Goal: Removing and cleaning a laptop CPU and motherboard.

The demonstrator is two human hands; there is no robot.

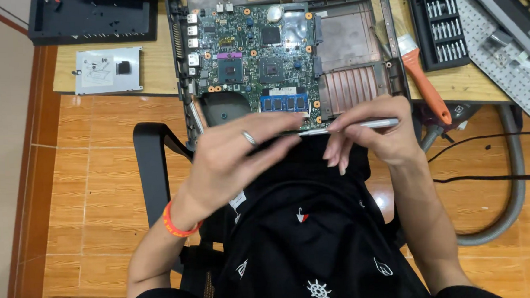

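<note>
Head view, itemised from largest to smallest as I see it from my remote station.

1. Counter: pale wood top along the upper frame, above a tiled orange floor.
2. Opened laptop base: dark chassis lying at the counter's near edge, upper shell off, copper-coloured shielding on its right half.
3. Green circuit board: seated in the left half of the base, with a blue memory module near its lower edge.
4. Grey hose: curving down off the counter at right, beside black cables.
5. Keyboard panel: grey, tilted, at the far right of the counter.
6. Black tray: at the upper left.
7. Bit set case: black, rows of silver bits, right of the base.
8. Silver drive caddy: flat on the counter, left of the base.
9. Brush: orange handle, pale bristles, between base and bit case.
10. Left hand: ring on one finger, orange wristband; fingers curled, tips pinching the left end of the tool.
11. Right hand: fingers folded over, pinching the tool's shaft.
12. Slim silver screwdriver: held level between both hands, just before the near edge of the base, over the person's lap.
</note>
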